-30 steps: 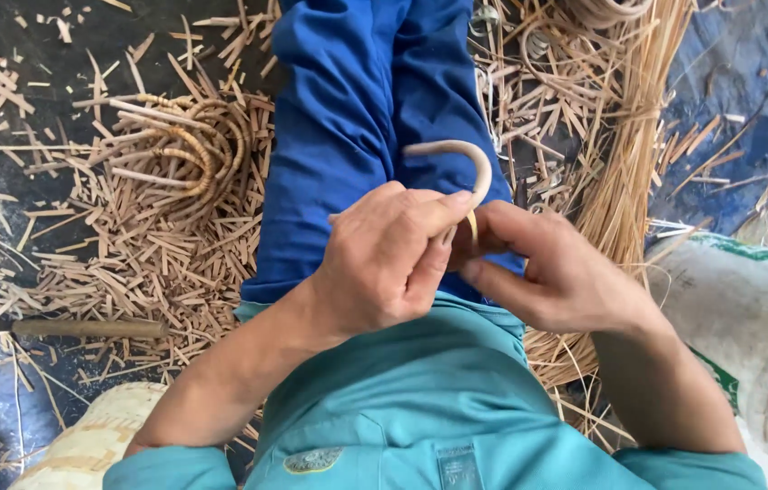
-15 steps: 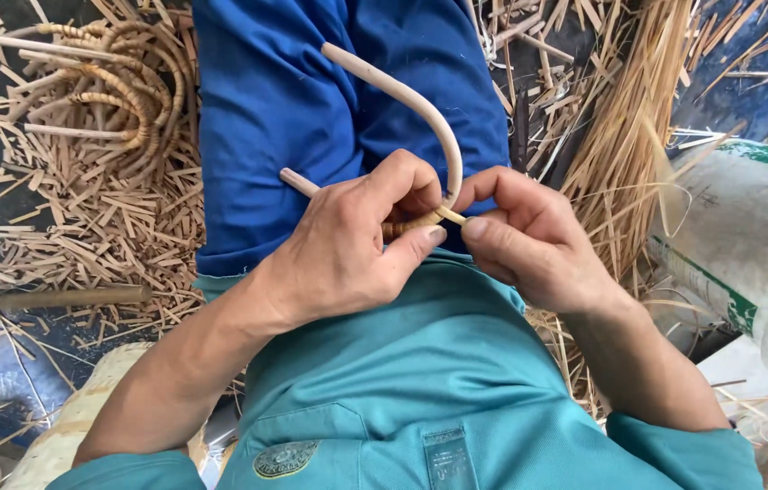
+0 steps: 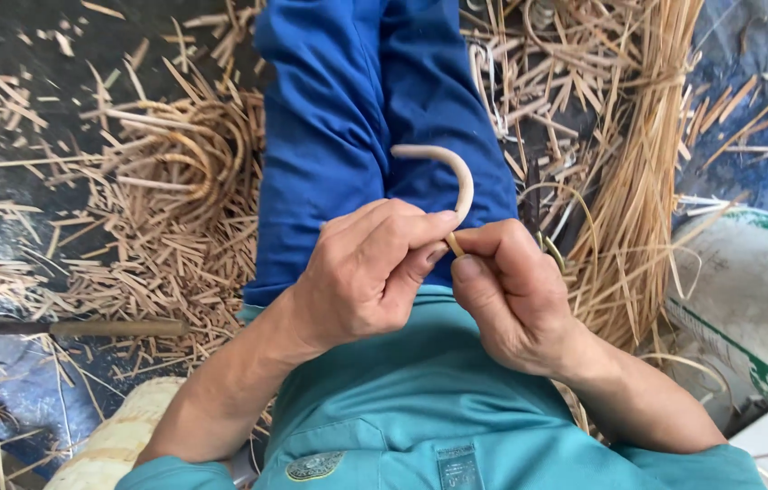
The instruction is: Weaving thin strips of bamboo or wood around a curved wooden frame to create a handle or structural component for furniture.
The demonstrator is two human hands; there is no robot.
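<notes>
1. Over the lap, above the blue trousers (image 3: 348,118), a curved rattan rod (image 3: 457,172) is held between both hands, close to the body, where the grip appears easiest to steady.
2. The left hand (image 3: 370,272) is curled closed around the lower end of the rod, the thumb pressed against the forefinger, so the piece is kept from turning.
3. The right hand (image 3: 516,290) is pinched narrow on a thin yellowish strip (image 3: 454,243) at the point where the rod leaves the left fist; thumb and forefinger meet there, seemingly to keep the strip taut against the rod.
4. The free end of the rod arches up and to the left, clear of both hands and lying over the trouser leg.
5. Cut cane offcuts (image 3: 166,245) are scattered over the floor to the left, with a coiled heap among them.
6. A bundle of long straw-coloured strands (image 3: 643,181) lies to the right, just beside the right forearm, and a white sack (image 3: 752,299) is seen beyond it.
7. A dark rod-like tool (image 3: 75,328) lies on the floor at the left, well apart from the hands.
8. Nothing is placed between the hands and the rod.
</notes>
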